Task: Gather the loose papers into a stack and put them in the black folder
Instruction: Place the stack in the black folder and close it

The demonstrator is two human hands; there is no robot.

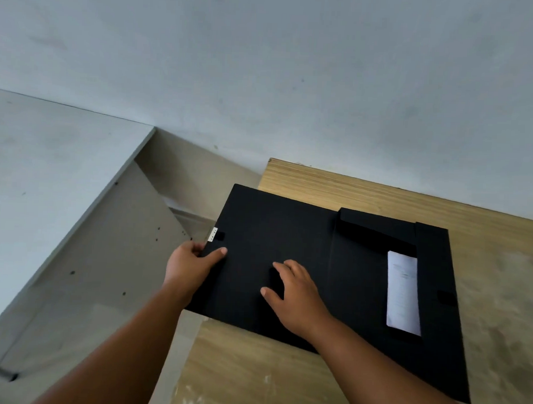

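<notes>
With the right hand (289,296) spread flat, grasping nothing, on the black folder (258,225), the left hand (193,259) pinches its left edge overhanging the table (350,192); the papers (403,292) show white beneath flaps farther right. Closing probably calls for steady downward pressure while the cover swings over squarely.

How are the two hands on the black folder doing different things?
The left hand pinches the black folder's left edge, thumb on top, fingers curled under; the right hand lies flat on top of the cover, gripping nothing. The left hand sits out past the wooden table's left edge, where the folder overhangs; the right hand is farther in, over the table. Both are bare and both touch the same cover.
</notes>
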